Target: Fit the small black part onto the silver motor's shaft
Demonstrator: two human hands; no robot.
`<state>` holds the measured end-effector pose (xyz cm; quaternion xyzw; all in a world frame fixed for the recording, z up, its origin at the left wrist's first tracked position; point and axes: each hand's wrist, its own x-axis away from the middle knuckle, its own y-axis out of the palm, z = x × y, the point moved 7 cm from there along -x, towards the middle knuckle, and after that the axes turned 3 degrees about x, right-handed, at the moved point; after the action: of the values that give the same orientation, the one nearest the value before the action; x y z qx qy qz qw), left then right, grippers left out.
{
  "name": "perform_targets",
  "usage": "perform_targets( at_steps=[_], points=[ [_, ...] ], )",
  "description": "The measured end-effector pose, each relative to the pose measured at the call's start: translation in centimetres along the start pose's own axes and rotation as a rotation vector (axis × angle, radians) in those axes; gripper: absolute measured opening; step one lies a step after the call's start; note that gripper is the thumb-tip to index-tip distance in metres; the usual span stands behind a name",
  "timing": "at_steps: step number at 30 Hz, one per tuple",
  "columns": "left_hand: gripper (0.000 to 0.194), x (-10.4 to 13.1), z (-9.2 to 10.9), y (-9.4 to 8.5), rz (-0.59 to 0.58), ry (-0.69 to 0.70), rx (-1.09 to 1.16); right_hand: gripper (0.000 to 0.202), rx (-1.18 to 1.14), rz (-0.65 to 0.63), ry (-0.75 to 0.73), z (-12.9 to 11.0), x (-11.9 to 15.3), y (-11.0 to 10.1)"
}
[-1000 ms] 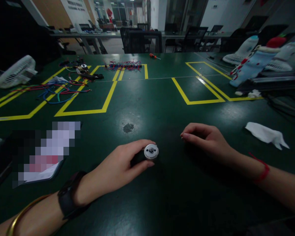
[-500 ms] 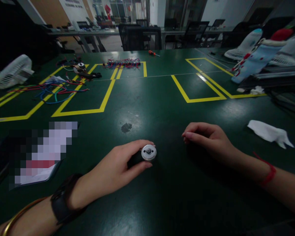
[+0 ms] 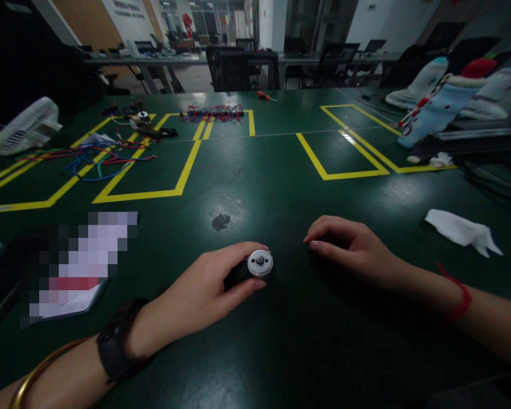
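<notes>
A small round silver metal part [image 3: 260,262], with a central shaft and two dark holes on its top face, is between the thumb and fingers of my left hand [image 3: 215,278]. My left hand is closed on its sides, just above or on the green table [image 3: 247,187]. To the right, my right hand [image 3: 353,244] hovers near the table with curled fingers, its thumb close to the index finger. Nothing shows between those fingers. The two hands are apart.
A phone [image 3: 85,267] lies at the left. Loose wires [image 3: 106,162] and a white fan [image 3: 28,128] are beyond it. A white tissue [image 3: 462,230] lies at the right, a plush toy [image 3: 438,108] behind it. A screwdriver [image 3: 264,96] is at the far edge.
My right hand has moved slightly left, nearer the metal part, and its thumb and index fingers have shifted a little. My left hand keeps its hold. The view has shifted slightly.
</notes>
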<state>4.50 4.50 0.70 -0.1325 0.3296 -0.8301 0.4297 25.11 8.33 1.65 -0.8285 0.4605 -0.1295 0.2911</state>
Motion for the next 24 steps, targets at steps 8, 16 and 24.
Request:
perform_targets(
  at_steps=[8,16,24],
  points=[
    [0.036,-0.2,0.2,0.0,0.009,0.028,0.024,0.02,0.408,-0.201,-0.202,-5.6,-1.8,1.5],
    [0.033,-0.1,0.5,0.0,0.026,0.066,0.034,0.015,0.454,0.035,-0.392,-9.0,-2.1,2.7],
    [0.034,-0.3,0.6,-0.1,0.022,0.057,0.043,0.008,0.25,0.131,-0.372,-8.6,-2.0,0.2]
  ],
)
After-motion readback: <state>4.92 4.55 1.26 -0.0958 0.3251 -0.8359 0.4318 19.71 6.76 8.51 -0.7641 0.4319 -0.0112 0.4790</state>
